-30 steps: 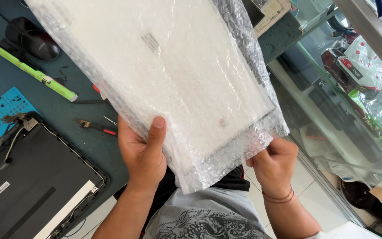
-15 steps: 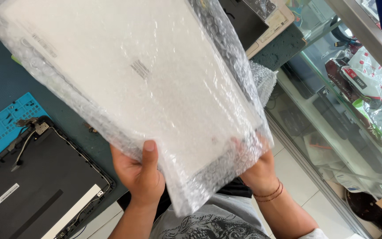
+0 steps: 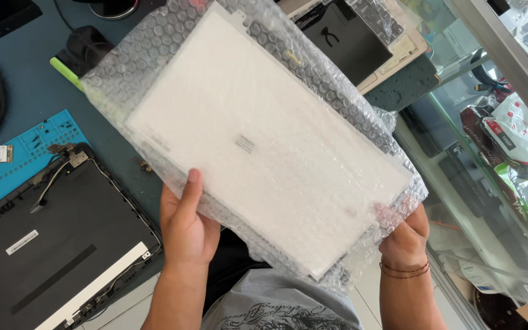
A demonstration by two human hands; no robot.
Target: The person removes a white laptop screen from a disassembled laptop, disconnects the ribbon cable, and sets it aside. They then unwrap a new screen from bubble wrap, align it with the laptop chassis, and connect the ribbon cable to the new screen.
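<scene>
Both hands hold a flat white panel (image 3: 258,153) sealed inside a clear bubble-wrap sleeve (image 3: 337,91), tilted above the desk. The left hand (image 3: 184,229) clasps the near long edge, thumb pressed flat on top of the wrap and the other fingers hidden beneath it. The right hand (image 3: 406,235) pinches the lower corner, fingertips (image 3: 386,215) showing through the plastic. Just beyond the left thumb lies the panel's small grey label. Below the left wrist an opened black laptop lid (image 3: 50,244) rests beside a blue work mat (image 3: 25,153).
</scene>
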